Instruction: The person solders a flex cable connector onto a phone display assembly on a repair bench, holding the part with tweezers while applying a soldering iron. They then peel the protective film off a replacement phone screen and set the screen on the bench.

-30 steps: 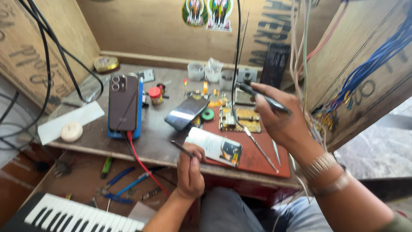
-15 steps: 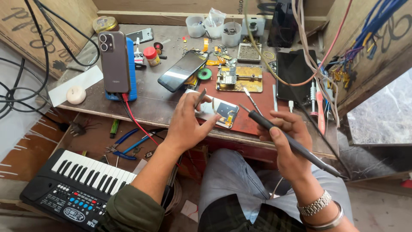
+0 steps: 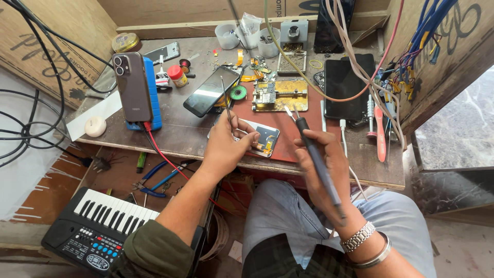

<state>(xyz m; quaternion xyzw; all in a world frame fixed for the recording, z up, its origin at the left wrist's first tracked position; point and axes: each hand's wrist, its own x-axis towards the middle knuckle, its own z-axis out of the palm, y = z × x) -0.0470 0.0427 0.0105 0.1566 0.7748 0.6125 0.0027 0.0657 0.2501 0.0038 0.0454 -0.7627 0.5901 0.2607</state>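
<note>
My left hand [image 3: 226, 146] rests on an opened white phone body [image 3: 263, 138] at the front of the bench and pinches thin tweezers [image 3: 226, 103] that point away from me. My right hand [image 3: 324, 164] grips a dark soldering iron [image 3: 315, 157] like a pen, its tip raised just right of the phone body. Behind them a circuit board sits clamped in a brass holder [image 3: 280, 95] on a red mat [image 3: 303, 131]. A black phone [image 3: 211, 91] lies screen up to the left of the holder.
A phone leans on a blue stand [image 3: 136, 87] at left. A dark tablet [image 3: 349, 82], small cups [image 3: 226, 36], screwdrivers [image 3: 380, 134] and hanging wires [image 3: 360, 67] crowd the back and right. Pliers [image 3: 159, 177] lie on a lower shelf and a toy keyboard [image 3: 103, 221] on the floor.
My right hand has drawn the soldering iron up so its tip stands near the phone body. My left hand has settled on the phone body with the tweezers. The view has tilted down.
</note>
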